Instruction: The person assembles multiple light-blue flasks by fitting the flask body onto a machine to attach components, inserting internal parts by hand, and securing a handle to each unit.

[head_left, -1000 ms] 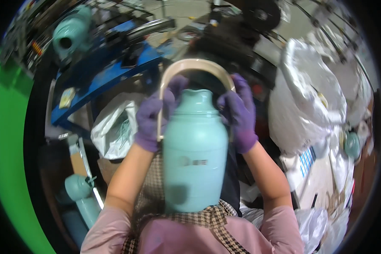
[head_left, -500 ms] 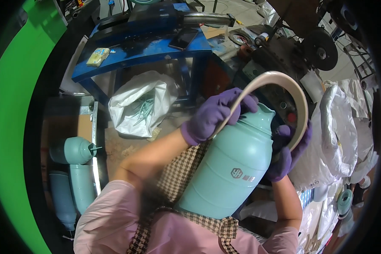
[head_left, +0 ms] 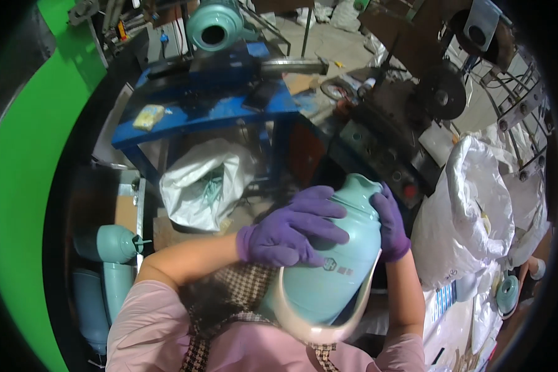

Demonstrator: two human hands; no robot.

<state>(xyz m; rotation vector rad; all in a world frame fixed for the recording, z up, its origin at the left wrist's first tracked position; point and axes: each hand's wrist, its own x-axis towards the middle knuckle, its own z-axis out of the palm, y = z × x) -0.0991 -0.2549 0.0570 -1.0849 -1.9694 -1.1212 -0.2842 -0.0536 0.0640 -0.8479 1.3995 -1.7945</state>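
Both gloved hands, left hand [head_left: 291, 232] and right hand [head_left: 390, 223], fingers gripping teal flask [head_left: 335, 273]; blue workbench [head_left: 217, 111], white sacks [head_left: 471, 211] around.

We see a blue workbench [head_left: 192, 118] with a teal flask body [head_left: 214, 28] on top, a white plastic bag [head_left: 201, 186] under it, and big clear sacks [head_left: 477, 211] at right.

The flask body [head_left: 338, 260] sits between the left hand [head_left: 291, 229] and the right hand [head_left: 390, 223], its handle [head_left: 328, 325] looping beneath it. Ahead-left stands a workbench [head_left: 211, 115] with a sack [head_left: 201, 186] under it. Bulging bags [head_left: 477, 211] lie to the right, and more flasks [head_left: 108, 260] to the left.
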